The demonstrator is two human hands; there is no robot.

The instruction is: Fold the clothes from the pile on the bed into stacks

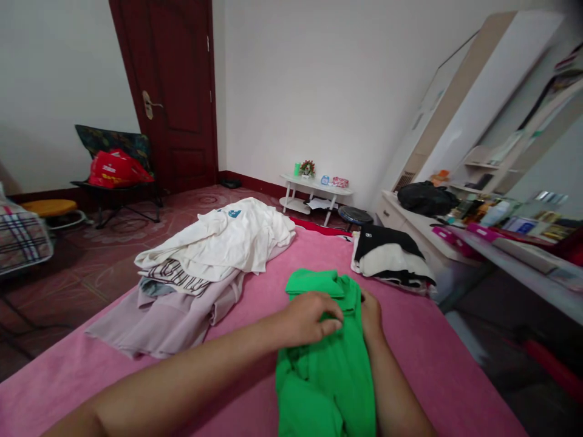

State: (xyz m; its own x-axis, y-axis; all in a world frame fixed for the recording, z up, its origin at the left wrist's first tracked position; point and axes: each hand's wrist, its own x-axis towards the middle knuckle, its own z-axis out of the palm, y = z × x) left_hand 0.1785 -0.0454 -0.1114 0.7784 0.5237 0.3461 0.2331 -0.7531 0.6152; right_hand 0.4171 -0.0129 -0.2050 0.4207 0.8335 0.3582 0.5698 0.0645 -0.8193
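Note:
A bright green garment (pixel 325 376) lies on the pink bed cover (pixel 432 358) straight in front of me, its top end folded over. My left hand (pixel 310 318) rests on the cloth near that fold, fingers curled and pressed down on the fabric. My right hand (pixel 371 315) lies at the garment's right edge, its fingers tucked against or under the green cloth and partly hidden.
A heap of white, striped and pale mauve clothes (pixel 200 273) lies left of the green garment. Folded black and white clothes (pixel 389 258) sit at the bed's far right. Beyond stand a small white table (pixel 316 188), a dark red door (pixel 177 91), a chair with a red bag (pixel 116 169) and a cluttered desk (pixel 501 243).

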